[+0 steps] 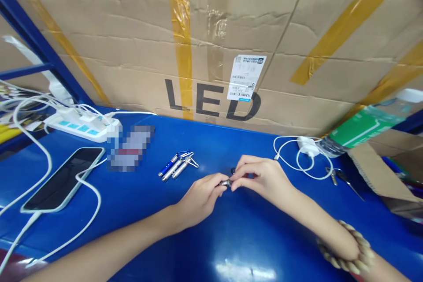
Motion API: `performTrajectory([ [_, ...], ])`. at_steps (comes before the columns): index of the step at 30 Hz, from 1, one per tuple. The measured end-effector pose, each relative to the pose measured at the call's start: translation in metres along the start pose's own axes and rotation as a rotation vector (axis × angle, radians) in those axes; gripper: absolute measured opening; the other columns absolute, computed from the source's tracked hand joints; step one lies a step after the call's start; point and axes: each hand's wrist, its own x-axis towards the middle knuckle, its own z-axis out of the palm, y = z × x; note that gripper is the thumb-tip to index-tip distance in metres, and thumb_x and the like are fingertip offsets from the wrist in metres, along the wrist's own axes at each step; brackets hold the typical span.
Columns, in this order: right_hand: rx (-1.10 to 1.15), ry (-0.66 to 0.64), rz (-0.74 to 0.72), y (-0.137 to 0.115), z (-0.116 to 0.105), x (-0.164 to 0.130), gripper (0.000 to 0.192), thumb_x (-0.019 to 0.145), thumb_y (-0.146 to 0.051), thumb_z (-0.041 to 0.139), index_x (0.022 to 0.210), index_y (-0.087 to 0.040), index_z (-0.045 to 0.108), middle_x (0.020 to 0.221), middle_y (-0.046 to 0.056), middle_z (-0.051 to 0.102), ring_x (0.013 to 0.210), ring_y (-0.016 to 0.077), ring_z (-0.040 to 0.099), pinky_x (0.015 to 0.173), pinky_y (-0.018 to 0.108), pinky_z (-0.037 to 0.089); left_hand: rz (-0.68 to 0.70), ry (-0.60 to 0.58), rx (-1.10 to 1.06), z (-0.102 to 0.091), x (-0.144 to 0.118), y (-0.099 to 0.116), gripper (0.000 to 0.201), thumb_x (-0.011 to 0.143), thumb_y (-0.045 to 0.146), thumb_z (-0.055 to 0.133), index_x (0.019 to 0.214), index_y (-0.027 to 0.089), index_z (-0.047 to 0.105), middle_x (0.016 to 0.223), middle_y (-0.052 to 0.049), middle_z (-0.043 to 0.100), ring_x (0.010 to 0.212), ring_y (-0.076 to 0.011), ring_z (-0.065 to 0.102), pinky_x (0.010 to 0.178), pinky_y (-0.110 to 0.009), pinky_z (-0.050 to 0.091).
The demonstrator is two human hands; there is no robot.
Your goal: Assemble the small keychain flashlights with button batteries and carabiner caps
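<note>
Between my two hands is a small black flashlight (226, 183) with a silvery end, mostly covered by the fingers. My left hand (202, 194) pinches one end of it between thumb and fingers. From the other side, the fingertips of my right hand (264, 177) close on its other end, with a dark clip or ring (233, 171) showing by them. Left of the hands, several little metal flashlights lie side by side on the blue table: a blue flashlight (168, 166) and silver flashlights (180, 170) with clips at their upper ends.
A phone (62, 180) with a white cable and a power strip (86, 125) are on the left. A large cardboard box (139, 53) stands behind. On the right are a charger (309, 145), a green-labelled bottle (363, 128), scissors (348, 180) and an open carton (380, 167).
</note>
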Motion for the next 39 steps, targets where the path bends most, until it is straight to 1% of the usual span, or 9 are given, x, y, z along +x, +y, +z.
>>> performTrajectory([
  [8,0.146,0.042,0.162,0.000,0.010,-0.003,0.037,0.067,-0.055,0.068,0.064,-0.019,0.073,0.063,0.002,0.062,0.056,0.0128,0.053,0.050,0.024,0.038,-0.040,-0.017,-0.036,0.000,-0.003,0.001,0.017,0.090,0.013,0.036,0.092,0.019,0.051,0.079,-0.001,0.061,0.069,-0.0151,0.057,0.065,-0.024,0.043],
  [12,0.176,0.059,0.215,0.001,0.014,-0.004,0.034,0.067,-0.052,0.070,0.063,-0.019,0.073,0.061,0.001,0.061,0.054,0.0118,0.051,0.049,0.024,0.037,-0.079,-0.015,-0.063,0.002,-0.003,0.000,0.012,0.089,0.013,0.036,0.089,0.020,0.047,0.074,0.001,0.060,0.062,-0.0144,0.055,0.060,-0.024,0.043],
  [14,0.197,0.069,0.231,0.002,0.016,-0.004,0.032,0.067,-0.050,0.071,0.062,-0.018,0.073,0.060,0.001,0.060,0.052,0.0111,0.050,0.048,0.024,0.038,-0.081,0.002,-0.066,0.004,-0.003,-0.002,0.011,0.088,0.013,0.036,0.082,0.021,0.042,0.072,0.001,0.060,0.060,-0.0143,0.055,0.058,-0.025,0.043],
  [17,0.289,0.069,0.286,0.004,0.019,-0.003,0.030,0.067,-0.047,0.073,0.062,-0.017,0.071,0.060,0.000,0.059,0.046,0.0087,0.050,0.045,0.023,0.039,-0.048,0.026,-0.079,0.006,-0.002,-0.005,0.013,0.087,0.013,0.036,0.077,0.022,0.038,0.078,-0.002,0.062,0.068,-0.0157,0.060,0.062,-0.027,0.046],
  [23,0.473,0.083,0.393,0.006,0.027,-0.003,0.027,0.064,-0.041,0.076,0.061,-0.016,0.068,0.064,-0.001,0.058,0.038,0.0058,0.051,0.036,0.020,0.039,-0.016,0.130,-0.102,0.008,-0.002,-0.007,0.014,0.087,0.014,0.040,0.075,0.022,0.040,0.079,-0.003,0.064,0.083,-0.0186,0.066,0.069,-0.027,0.050],
  [30,0.549,0.062,0.468,0.010,0.029,0.000,0.024,0.065,-0.033,0.074,0.054,-0.015,0.061,0.058,-0.003,0.054,0.037,0.0054,0.049,0.036,0.019,0.037,0.026,0.228,-0.037,0.009,0.002,-0.013,0.015,0.087,0.014,0.045,0.073,0.020,0.047,0.072,-0.002,0.061,0.074,-0.0179,0.064,0.067,-0.027,0.050],
  [34,0.594,-0.033,0.521,0.013,0.026,0.004,0.022,0.064,-0.031,0.074,0.055,-0.014,0.063,0.057,-0.002,0.055,0.038,0.0056,0.049,0.034,0.017,0.037,0.035,0.225,-0.027,0.007,0.003,-0.010,0.012,0.088,0.012,0.045,0.087,0.019,0.055,0.081,-0.004,0.066,0.074,-0.0163,0.063,0.069,-0.027,0.051],
  [37,0.659,-0.109,0.601,0.014,0.024,0.007,0.027,0.060,-0.035,0.076,0.052,-0.014,0.060,0.049,-0.003,0.053,0.037,0.0056,0.047,0.032,0.016,0.035,0.040,0.206,-0.015,0.003,0.003,-0.007,0.020,0.090,0.012,0.044,0.103,0.020,0.058,0.089,-0.005,0.068,0.078,-0.0166,0.063,0.073,-0.028,0.051],
  [39,0.705,-0.137,0.639,0.014,0.025,0.007,0.031,0.060,-0.039,0.076,0.051,-0.015,0.058,0.042,-0.005,0.050,0.036,0.0054,0.045,0.032,0.015,0.034,0.050,0.194,0.001,0.001,0.004,-0.006,0.023,0.090,0.013,0.043,0.104,0.020,0.060,0.087,-0.005,0.069,0.077,-0.0169,0.062,0.073,-0.028,0.050],
])
